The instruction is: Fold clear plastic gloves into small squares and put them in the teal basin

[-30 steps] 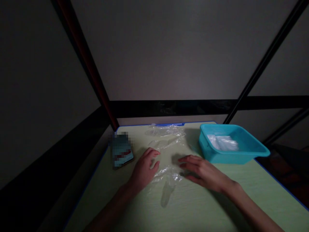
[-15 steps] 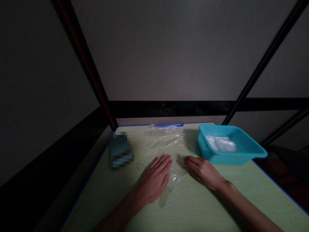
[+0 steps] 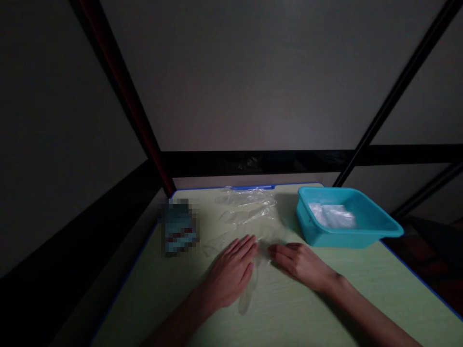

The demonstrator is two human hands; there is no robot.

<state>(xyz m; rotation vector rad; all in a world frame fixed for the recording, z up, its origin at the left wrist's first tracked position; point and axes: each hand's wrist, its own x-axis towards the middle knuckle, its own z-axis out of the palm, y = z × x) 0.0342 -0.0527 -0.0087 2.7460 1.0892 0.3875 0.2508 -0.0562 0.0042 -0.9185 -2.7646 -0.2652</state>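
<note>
A thin, clear plastic glove (image 3: 245, 300) lies spread on the table, one finger of it pointing toward me. My left hand (image 3: 231, 274) rests flat on the glove with its fingers stretched out, hiding much of it. From the right, my right hand (image 3: 300, 264) reaches in, fingers curled together with the tips at the glove's right part; the exact grip is hard to see. Just beyond my hands lies a strip of clear crumpled plastic (image 3: 248, 214), apparently another glove. Behind that is more clear plastic (image 3: 246, 196).
A turquoise basin (image 3: 340, 237) stands at the right, with folded clear plastic (image 3: 334, 216) inside. At the left lies a pixelated, blue-green item (image 3: 180, 229). The pale green table (image 3: 289, 313) has a blue edge and meets a grey wall (image 3: 253, 86) at the back.
My right hand has moved a little left and nearer to me, closer to my left hand. The shiny wrinkled part between my hands looks flatter. My left hand has hardly moved.
</note>
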